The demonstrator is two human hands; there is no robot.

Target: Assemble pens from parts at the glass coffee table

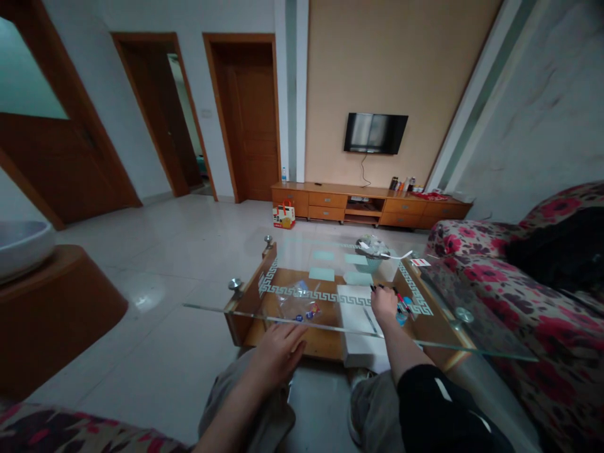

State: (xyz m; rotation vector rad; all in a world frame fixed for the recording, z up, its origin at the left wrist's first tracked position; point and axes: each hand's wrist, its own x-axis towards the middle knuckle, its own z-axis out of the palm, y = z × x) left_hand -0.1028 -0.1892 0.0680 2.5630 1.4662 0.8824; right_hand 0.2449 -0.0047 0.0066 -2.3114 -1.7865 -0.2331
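Note:
My left hand point(279, 347) rests at the near edge of the glass coffee table point(287, 319), fingers stretched out and holding nothing. Just beyond it lies a clear plastic bag point(295, 302) with small blue and red items. My right hand point(384, 305) is over the right part of the tabletop, its fingers curled on a dark, slim thing that looks like a pen point(373, 288). Several dark and red pens point(402, 302) lie right beside that hand, along with a small blue item point(401, 318). Beneath the glass, a white box point(363, 352) sits on the lower shelf.
A bowl-like container with crumpled plastic point(372, 244) and a red-and-white card point(419, 262) are at the table's far right. Flowered sofas point(519, 296) stand at right. Beyond are a wooden TV cabinet point(325, 200) and a carrier bag point(284, 216) on the floor.

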